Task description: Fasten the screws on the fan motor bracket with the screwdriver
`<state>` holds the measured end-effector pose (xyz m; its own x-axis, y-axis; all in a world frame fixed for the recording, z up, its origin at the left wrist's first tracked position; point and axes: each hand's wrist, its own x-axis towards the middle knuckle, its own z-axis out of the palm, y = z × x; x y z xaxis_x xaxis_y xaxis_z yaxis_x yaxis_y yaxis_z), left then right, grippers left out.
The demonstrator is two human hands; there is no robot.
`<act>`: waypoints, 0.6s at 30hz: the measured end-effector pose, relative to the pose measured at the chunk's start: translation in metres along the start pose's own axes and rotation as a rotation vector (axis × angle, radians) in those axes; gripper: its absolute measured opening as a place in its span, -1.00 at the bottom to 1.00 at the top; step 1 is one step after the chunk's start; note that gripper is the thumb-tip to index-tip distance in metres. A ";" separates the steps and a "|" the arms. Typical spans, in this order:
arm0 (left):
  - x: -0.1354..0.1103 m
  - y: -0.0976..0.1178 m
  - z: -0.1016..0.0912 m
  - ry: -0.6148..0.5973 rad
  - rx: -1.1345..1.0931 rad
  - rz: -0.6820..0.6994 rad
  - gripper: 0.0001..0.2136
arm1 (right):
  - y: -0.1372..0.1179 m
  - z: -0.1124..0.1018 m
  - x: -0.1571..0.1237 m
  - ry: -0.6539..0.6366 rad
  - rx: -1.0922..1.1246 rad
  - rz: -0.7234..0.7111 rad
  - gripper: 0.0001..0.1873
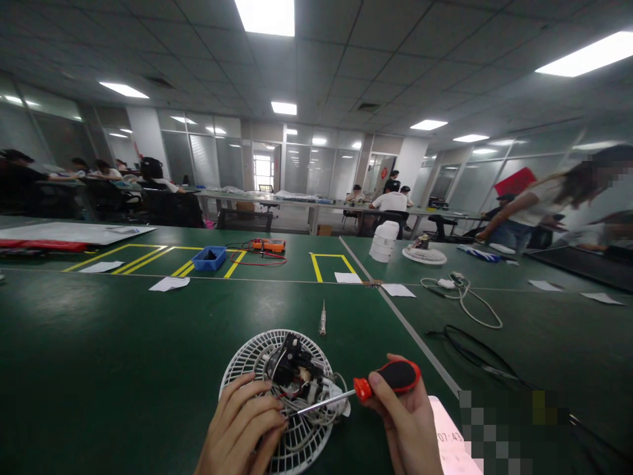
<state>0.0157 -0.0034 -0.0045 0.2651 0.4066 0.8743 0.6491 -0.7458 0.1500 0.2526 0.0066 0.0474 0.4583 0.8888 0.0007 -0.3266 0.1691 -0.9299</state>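
Gripping a red-and-black screwdriver [368, 386], your right hand [408, 422] points its tip at the black motor [295, 371] with loose wires on the white round grille [247, 363]; your left hand [242, 429] rests open-fingered on that grille, on the green table [123, 356].

Evenly and brightly lit from rectangular ceiling panels [265, 14], blown out to plain white, with a daylit doorway [263, 170] glaring at the far end. Soft sheen on the green table [99, 369], only faint shadows under the hands and fan grille [247, 363]. Strongly bowed at the edges by the wide lens, sharp near the centre, softer far off, pixelated in patches at right.
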 end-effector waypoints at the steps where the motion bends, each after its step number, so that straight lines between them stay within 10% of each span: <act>1: 0.000 0.000 0.000 0.001 -0.002 0.001 -0.81 | 0.000 0.000 0.000 0.003 0.005 -0.001 -0.26; 18: -0.004 -0.006 0.000 0.042 0.020 -0.066 -0.76 | 0.004 -0.002 -0.002 -0.155 0.168 0.200 -0.33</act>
<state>0.0102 -0.0007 -0.0089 0.1918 0.4317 0.8814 0.6783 -0.7073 0.1989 0.2520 0.0049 0.0426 0.2435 0.9639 -0.1077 -0.5357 0.0411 -0.8434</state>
